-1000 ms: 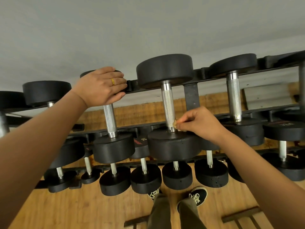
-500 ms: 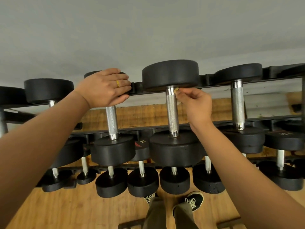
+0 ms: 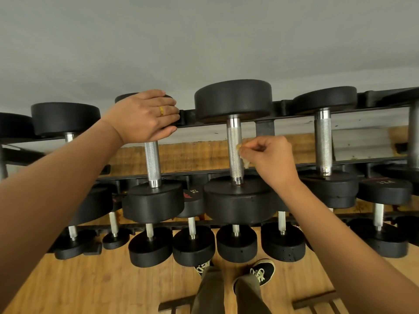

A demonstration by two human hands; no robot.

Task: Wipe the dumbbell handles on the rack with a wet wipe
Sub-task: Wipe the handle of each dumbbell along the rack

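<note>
A black rack [image 3: 288,105] holds black dumbbells with knurled steel handles on its top tier. My right hand [image 3: 269,158] pinches a small crumpled wet wipe [image 3: 242,152] and holds it against the right side of the middle dumbbell's handle [image 3: 234,147], about halfway along it. My left hand [image 3: 145,116] rests over the far head of the neighbouring dumbbell on the left, fingers curled around its edge; that dumbbell's handle [image 3: 153,163] shows below my palm. Another top-tier handle [image 3: 323,141] stands to the right.
Lower tiers carry several smaller dumbbells [image 3: 192,243], one marked 22.5 [image 3: 385,189] at the right. A grey wall rises behind the rack. My shoes [image 3: 260,274] stand on the wooden floor close to the rack. Dark wooden slats [image 3: 315,302] lie by my feet.
My right hand went up the middle handle from its near end to its far end, and has now come back down to the handle's middle. My left hand stayed put.
</note>
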